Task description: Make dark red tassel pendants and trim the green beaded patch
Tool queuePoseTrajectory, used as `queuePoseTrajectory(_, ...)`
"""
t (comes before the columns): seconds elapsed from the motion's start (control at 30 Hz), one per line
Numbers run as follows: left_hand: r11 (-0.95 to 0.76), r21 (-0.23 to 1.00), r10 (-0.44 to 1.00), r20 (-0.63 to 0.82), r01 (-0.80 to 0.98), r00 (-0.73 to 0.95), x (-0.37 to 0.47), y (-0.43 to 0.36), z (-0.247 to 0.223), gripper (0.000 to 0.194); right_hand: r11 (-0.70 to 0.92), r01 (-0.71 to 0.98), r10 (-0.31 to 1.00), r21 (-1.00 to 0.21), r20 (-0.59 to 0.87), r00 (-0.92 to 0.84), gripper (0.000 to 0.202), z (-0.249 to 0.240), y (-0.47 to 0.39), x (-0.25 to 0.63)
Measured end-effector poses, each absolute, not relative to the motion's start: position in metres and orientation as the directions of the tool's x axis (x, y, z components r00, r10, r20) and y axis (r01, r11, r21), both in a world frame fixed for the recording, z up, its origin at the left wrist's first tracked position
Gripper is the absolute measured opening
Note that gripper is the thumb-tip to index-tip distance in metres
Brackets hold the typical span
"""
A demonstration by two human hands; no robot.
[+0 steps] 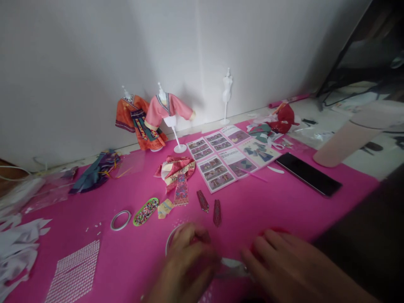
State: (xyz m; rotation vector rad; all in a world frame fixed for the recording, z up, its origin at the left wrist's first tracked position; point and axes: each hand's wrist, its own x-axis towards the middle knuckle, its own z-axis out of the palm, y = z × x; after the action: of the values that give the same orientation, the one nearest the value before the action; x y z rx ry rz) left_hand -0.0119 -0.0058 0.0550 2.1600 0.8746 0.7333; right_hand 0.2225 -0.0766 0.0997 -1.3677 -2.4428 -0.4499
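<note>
My right hand (pixel 284 263) is closed around a pair of scissors (pixel 232 265); a bit of red handle shows behind the fingers. The blades point left, toward my left hand (pixel 186 261). That hand is curled with its fingertips together near the blade tips; what it pinches is blurred and hidden. A pale ring (pixel 167 244), perhaps a tape roll, shows partly behind my left hand. Two small dark red patterned fabric strips (pixel 217 213) lie just beyond my hands. Left of them are a cream fabric piece (pixel 165 208) and a green tray of beads (pixel 146 211).
Doll-size robes hang on small stands (pixel 179 148) by the wall, beside a bare white mannequin (pixel 227 88). An instruction sheet (pixel 221 179), a phone (pixel 309 173) and a pink tumbler (pixel 344 141) lie or stand right. A tape roll (pixel 120 227) and a gem sheet (pixel 74 273) lie left.
</note>
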Motion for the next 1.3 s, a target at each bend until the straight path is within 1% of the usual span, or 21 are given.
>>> queuePoseTrajectory(0.17, -0.572, 0.721, 0.722, 0.217, 0.391, 0.657, -0.01, -0.003, 0.067, 0.011, 0.507, 0.847, 0.745, 0.162, 0.413, -0.525, 0.024, 0.107, -0.071, 0.218)
queuePoseTrajectory(0.3, -0.583, 0.708, 0.71, 0.204, 0.399, 0.674, -0.008, -0.002, 0.071, 0.016, 0.511, 0.839, 0.741, 0.185, 0.399, -0.54, 0.024, 0.106, -0.071, 0.219)
queuePoseTrajectory(0.4, -0.587, 0.699, 0.706, 0.196, 0.408, 0.68, -0.008, -0.003, 0.068, 0.021, 0.517, 0.837, 0.745, 0.177, 0.388, -0.542, 0.022, 0.104, -0.072, 0.219)
queuePoseTrajectory(0.7, -0.613, 0.682, 0.69, 0.215, 0.4, 0.692, -0.012, -0.003, 0.057, 0.026, 0.521, 0.838, 0.737, 0.163, 0.408, -0.538, 0.024, 0.109, -0.072, 0.216)
queuePoseTrajectory(0.9, -0.633, 0.669, 0.677, 0.235, 0.389, 0.697, -0.014, -0.003, 0.051, 0.026, 0.515, 0.837, 0.737, 0.184, 0.403, -0.542, 0.029, 0.105, -0.071, 0.214)
queuePoseTrajectory(1.03, -0.644, 0.66, 0.676, 0.252, 0.388, 0.693, -0.014, -0.004, 0.045, 0.025, 0.517, 0.838, 0.738, 0.176, 0.404, -0.54, 0.028, 0.103, -0.069, 0.213)
queuePoseTrajectory(1.1, -0.646, 0.65, 0.674, 0.241, 0.4, 0.698, -0.014, -0.004, 0.045, 0.024, 0.516, 0.839, 0.748, 0.171, 0.386, -0.539, 0.027, 0.104, -0.07, 0.214)
queuePoseTrajectory(1.3, -0.646, 0.644, 0.65, 0.181, 0.411, 0.738, -0.013, -0.002, 0.058, 0.016, 0.518, 0.835, 0.73, 0.186, 0.412, -0.545, 0.025, 0.105, -0.072, 0.217)
